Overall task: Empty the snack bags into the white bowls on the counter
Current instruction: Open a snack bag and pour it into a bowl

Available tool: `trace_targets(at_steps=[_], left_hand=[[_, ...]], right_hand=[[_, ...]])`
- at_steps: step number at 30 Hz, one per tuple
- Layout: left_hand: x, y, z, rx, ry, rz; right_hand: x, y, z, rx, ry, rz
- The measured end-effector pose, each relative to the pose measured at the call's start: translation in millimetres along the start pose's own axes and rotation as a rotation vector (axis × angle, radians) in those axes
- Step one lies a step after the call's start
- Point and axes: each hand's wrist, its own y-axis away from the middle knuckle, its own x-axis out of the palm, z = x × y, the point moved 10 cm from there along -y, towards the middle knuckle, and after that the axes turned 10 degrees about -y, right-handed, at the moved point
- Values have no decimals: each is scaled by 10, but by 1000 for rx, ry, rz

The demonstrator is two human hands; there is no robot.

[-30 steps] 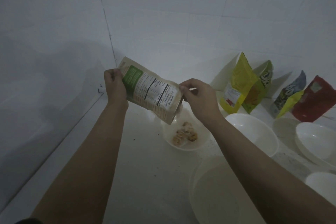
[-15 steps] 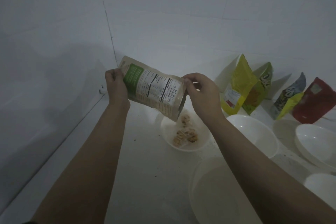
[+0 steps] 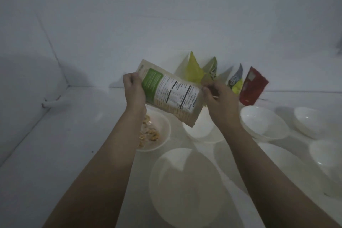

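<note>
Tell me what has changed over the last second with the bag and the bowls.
The tan snack bag, gripped by the left hand and right hand throughout, has swung right: its mouth has left the bowl of snack pieces and now hangs over the next white bowl. No pieces are falling now. The four bags against the wall stayed put.

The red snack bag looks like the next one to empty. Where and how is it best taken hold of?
Judging by its pose, pinch the red snack bag at its upper edge, coming from above and in front with the right hand. It leans against the wall, so its back is blocked, and white bowls crowd its base, leaving the top freest.
</note>
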Motion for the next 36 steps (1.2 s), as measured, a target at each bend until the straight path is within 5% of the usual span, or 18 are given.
trace_targets(at_steps=[14, 36], left_hand=[[600, 108, -174, 184, -171, 65], [428, 67, -414, 296, -240, 114]], right_hand=[[-256, -33, -810, 269, 0, 48], [-154, -92, -619, 143, -20, 55]])
